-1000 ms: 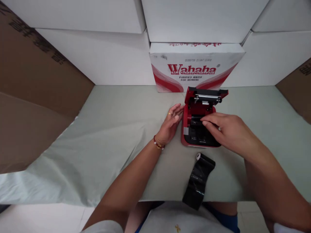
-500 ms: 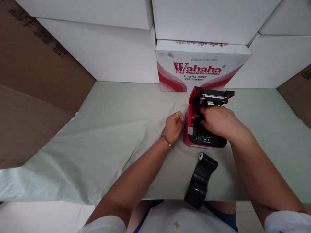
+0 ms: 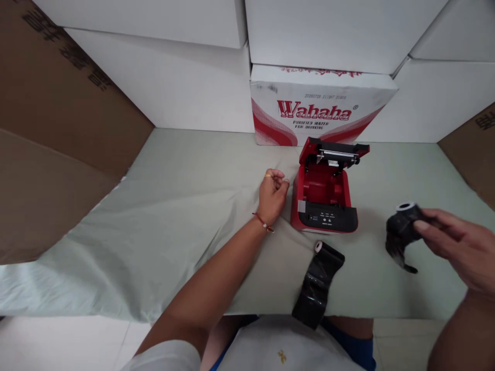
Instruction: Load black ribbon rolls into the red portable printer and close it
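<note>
My right hand (image 3: 460, 239) pinches a black ribbon roll (image 3: 402, 224) with a white core, held above the cloth on the right. A loose tail of ribbon hangs from it. To the left stands a red and black label printer (image 3: 325, 219), its lid (image 3: 334, 149) raised and its red inner bay bare to view. Close by the printer's left side, my left hand (image 3: 273, 198) rests with fingers loosely curled, nothing visible in them. A second black ribbon roll (image 3: 320, 281), partly unrolled, lies in front of the printer and reaches over the table's near edge.
A pale green cloth (image 3: 174, 170) covers the table, creased on the left. Behind the printer is a Wahaha water carton (image 3: 320, 111), with white boxes (image 3: 162, 82) stacked around it. Brown cardboard (image 3: 65, 154) walls in the left side, and more cardboard (image 3: 469, 149) stands at the right.
My right hand has come out of the printer and moved right, now with a black ribbon roll in it. My left hand's fingers have loosened slightly.
</note>
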Motion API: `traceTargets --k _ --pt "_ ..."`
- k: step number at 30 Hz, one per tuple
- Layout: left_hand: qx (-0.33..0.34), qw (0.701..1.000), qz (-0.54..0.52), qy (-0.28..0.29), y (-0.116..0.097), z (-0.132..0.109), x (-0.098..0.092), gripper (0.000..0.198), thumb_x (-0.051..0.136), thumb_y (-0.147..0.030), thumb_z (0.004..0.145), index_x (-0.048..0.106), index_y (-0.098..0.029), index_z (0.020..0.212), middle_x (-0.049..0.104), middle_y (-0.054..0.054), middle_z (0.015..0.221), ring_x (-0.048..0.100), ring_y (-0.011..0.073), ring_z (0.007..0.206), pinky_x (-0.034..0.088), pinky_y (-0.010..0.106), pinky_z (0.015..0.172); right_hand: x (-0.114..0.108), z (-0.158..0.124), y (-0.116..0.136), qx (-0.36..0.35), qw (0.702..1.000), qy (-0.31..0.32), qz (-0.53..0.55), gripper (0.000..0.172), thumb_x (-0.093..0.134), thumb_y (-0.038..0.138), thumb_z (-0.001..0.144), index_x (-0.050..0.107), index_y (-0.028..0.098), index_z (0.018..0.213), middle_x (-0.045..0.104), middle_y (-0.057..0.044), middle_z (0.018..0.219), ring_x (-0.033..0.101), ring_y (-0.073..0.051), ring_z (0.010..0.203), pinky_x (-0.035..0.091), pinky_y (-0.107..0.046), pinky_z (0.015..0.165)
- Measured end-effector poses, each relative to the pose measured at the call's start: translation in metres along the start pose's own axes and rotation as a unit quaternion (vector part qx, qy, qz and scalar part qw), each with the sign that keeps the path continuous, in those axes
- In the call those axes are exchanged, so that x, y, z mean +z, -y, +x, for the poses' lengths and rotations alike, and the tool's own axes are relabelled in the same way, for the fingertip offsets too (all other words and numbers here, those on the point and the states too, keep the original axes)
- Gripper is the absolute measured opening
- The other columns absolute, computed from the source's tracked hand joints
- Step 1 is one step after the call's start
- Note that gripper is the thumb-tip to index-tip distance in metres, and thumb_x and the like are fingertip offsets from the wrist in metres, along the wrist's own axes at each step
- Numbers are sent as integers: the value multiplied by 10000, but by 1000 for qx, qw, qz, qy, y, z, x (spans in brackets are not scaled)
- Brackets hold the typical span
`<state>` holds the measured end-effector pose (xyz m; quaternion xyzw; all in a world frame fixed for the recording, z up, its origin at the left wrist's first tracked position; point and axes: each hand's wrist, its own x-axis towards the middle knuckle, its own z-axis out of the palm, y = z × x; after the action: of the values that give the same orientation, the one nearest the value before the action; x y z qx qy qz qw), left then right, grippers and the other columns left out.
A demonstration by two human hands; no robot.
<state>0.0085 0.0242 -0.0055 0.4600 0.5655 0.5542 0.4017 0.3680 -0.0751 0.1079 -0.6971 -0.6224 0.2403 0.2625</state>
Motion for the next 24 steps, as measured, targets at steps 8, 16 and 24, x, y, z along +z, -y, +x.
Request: traceTargets --k 8,16,24 --pt "0 998 6 55 0 -4 -1 437 613 -140 775 234 -245 585 212 -85 569 197 101 576 202 284 589 56 -27 -12 -37 997 -32 -64 476 675 674 955 817 269 1160 822 -119 1131 758 -262 804 627 -435 719" --pt "-9 998 2 60 -1 -3 -1 489 669 -256 850 251 -241 597 237 -84 578 217 102 589 226 283 605 117 -58 34 -142 971 192 -29 338 622 421 1059 793 266 1306 813 -108 1268 812 -270 1098 674 -444 963" --pt "-7 998 7 62 -1 -3 1 456 649 -200 850 270 -242 599 260 -82 567 237 108 584 241 289 601 66 -44 74 -204 936 288 -2 284 661 393 1058 792 318 1298 804 -76 1219 797 -223 1022 668 -347 866"
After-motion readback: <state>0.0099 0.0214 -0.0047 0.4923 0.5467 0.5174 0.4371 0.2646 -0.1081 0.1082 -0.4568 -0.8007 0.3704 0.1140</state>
